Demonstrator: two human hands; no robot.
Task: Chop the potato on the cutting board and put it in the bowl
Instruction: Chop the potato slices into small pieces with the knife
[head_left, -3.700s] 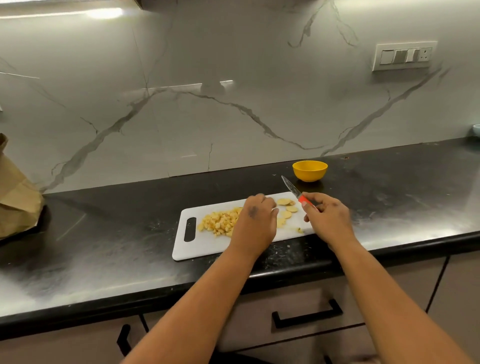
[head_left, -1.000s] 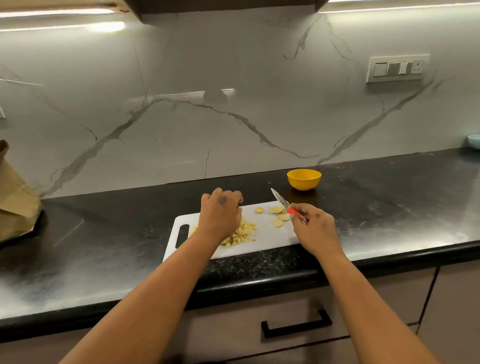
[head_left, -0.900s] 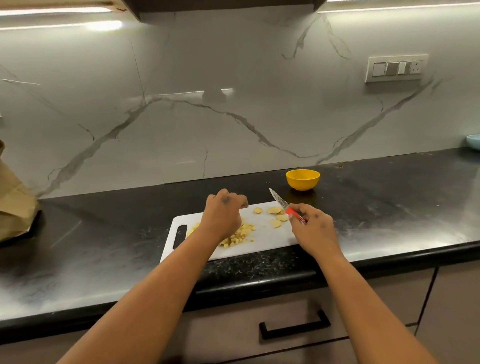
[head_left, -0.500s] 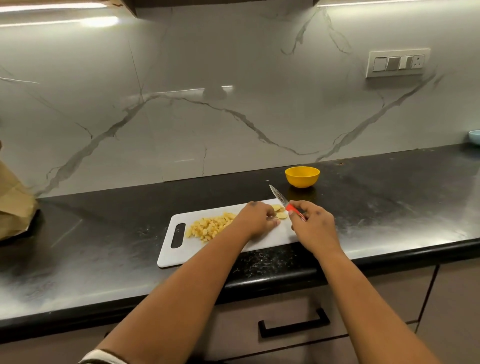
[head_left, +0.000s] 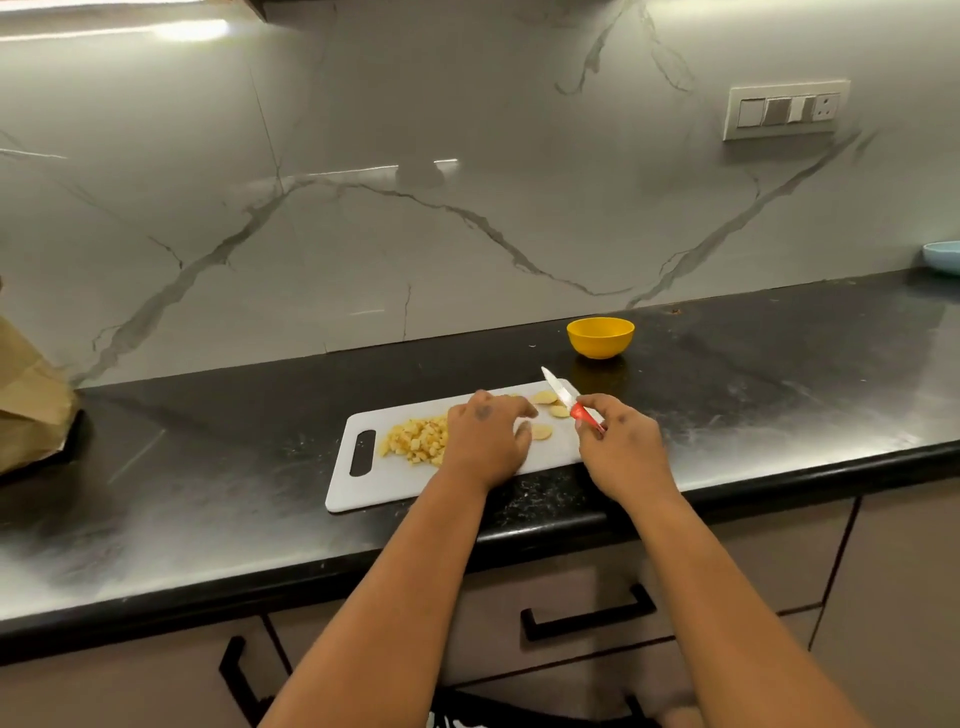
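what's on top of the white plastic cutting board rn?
White plastic cutting board: diced potato pile, round potato slices, left hand resting. Anything beneath that hand is hidden.

The left hand (head_left: 485, 441) covers part of the cutting board (head_left: 363, 483), so whatever lies under its palm and curled fingers cannot be seen; a potato slice (head_left: 540, 431) shows only partly beside its fingertips. The right hand (head_left: 621, 449) hides the rear of the knife (head_left: 569, 402) handle inside its fingers. The yellow bowl (head_left: 600, 338), beyond the fingertips, hides its inside. A brown paper bag (head_left: 28, 410) and a pale blue dish (head_left: 943, 257) are cut by the edges.
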